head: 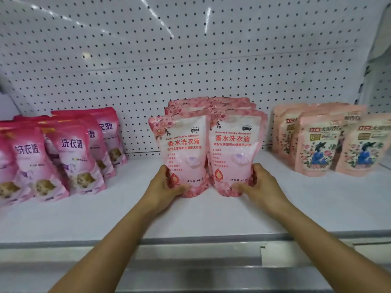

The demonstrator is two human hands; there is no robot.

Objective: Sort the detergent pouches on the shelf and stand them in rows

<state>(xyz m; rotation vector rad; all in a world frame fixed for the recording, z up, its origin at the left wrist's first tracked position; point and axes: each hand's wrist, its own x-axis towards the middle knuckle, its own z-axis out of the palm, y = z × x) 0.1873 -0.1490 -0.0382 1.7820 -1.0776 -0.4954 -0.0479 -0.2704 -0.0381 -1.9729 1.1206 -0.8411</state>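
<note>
Both your hands hold the middle pink pouches upright on the shelf (211, 212).
Your left hand (167, 185) grips the left front pouch (184, 153), your right hand (257, 185) grips the right front pouch (232, 153), more standing behind; magenta pouches (63, 153) stand far left, peach pouches (321, 144) right, pegboard (190, 60) behind.

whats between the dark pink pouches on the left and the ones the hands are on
Nothing: the head view shows bare white shelf between the dark pink pouches and the held pouches.

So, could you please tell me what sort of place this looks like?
Most likely a shop aisle. A white shelf backed by pegboard carries detergent pouches grouped by brand, and both hands, left hand and right hand, straighten the front pair.
</note>
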